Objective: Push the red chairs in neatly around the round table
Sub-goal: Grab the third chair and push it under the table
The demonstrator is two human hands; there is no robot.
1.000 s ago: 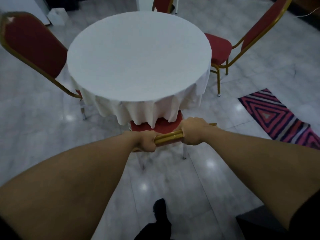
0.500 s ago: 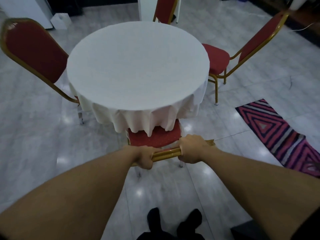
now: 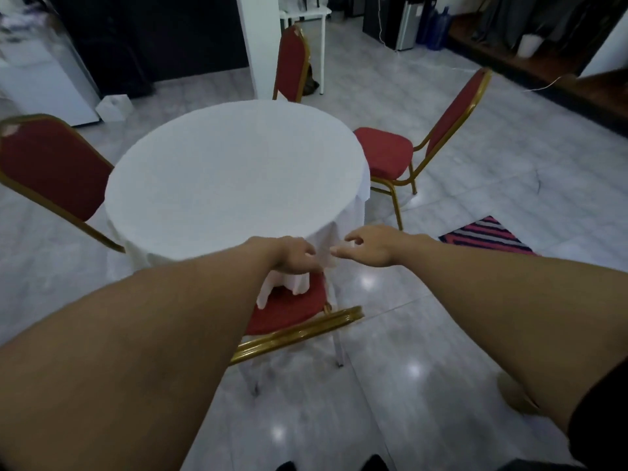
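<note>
A round table (image 3: 234, 175) under a white cloth stands in the middle of the room. The near red chair (image 3: 292, 307) with a gold frame has its seat partly under the cloth, its gold top rail just below my arms. My left hand (image 3: 292, 258) and my right hand (image 3: 370, 246) hover above that chair at the table's near edge, fingers loosely apart, holding nothing. A second red chair (image 3: 51, 171) stands at the left with its seat under the table. A third (image 3: 390, 154) stands at the right, seat clear of the table. A fourth (image 3: 290, 66) is at the far side.
A striped pink and dark rug (image 3: 486, 236) lies on the tiled floor to the right. A white pillar (image 3: 255, 45) and a small white table (image 3: 306, 13) stand behind the far chair. A white box (image 3: 114, 108) sits on the floor at the far left.
Both hands let go of the near chair's top rail and lifted toward the table edge. The view tilted up, showing more of the room.
</note>
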